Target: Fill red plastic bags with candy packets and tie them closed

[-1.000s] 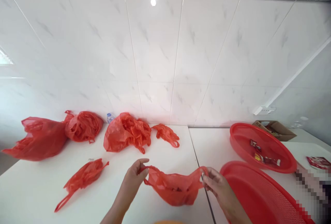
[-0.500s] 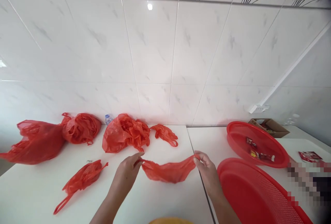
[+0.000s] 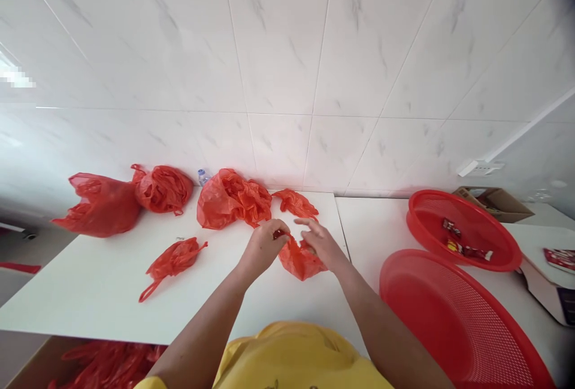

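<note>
Bare forearms [image 3: 216, 311] converging over the white rectangular table [image 3: 108, 293] from its front edge: left hand [image 3: 264, 250], fingers drawn toward the thumb; right hand [image 3: 324, 246], fingers bent, directed leftward.

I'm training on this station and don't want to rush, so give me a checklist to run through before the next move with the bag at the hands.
1. Left hand has hold of the small red bag: ok, gripping near its top.
2. Right hand has a firm hold: cannot tell, the contact is partly hidden.
3. Bag's top tied: cannot tell, fingers cover part of it.
4. Bag clear of the front basket: ok, they are apart.
5. Wrapped items inside the rear basket: ok.
6. White scale bare: not ok, a red packet lies on top.
</note>
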A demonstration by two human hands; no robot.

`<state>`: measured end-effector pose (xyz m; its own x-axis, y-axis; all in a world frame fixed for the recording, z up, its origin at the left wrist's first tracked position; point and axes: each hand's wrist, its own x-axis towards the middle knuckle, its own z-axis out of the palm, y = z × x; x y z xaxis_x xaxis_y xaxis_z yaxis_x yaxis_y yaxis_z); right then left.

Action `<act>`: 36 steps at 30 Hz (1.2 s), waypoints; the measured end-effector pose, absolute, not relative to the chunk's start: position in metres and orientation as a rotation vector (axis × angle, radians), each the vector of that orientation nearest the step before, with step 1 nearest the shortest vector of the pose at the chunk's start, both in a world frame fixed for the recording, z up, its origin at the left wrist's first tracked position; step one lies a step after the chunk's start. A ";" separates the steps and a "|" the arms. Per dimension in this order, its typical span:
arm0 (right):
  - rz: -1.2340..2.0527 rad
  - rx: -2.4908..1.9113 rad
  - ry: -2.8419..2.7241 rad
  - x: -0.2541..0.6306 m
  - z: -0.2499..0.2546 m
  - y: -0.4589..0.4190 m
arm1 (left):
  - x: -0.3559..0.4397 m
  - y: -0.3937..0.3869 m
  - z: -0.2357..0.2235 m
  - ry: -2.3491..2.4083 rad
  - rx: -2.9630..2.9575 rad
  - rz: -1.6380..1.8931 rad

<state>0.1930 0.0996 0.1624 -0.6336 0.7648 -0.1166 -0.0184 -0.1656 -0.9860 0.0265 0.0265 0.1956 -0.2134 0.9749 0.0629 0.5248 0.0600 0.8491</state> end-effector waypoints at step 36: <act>1.344 -1.168 -1.947 0.192 0.119 0.115 | 0.045 0.041 0.127 1.757 1.169 1.186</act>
<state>0.1921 0.1151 0.1190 -0.5086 0.8583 -0.0678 0.3677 0.1453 -0.9185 0.0446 0.0412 0.1266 -0.3429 0.9371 -0.0649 0.2904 0.1715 0.9414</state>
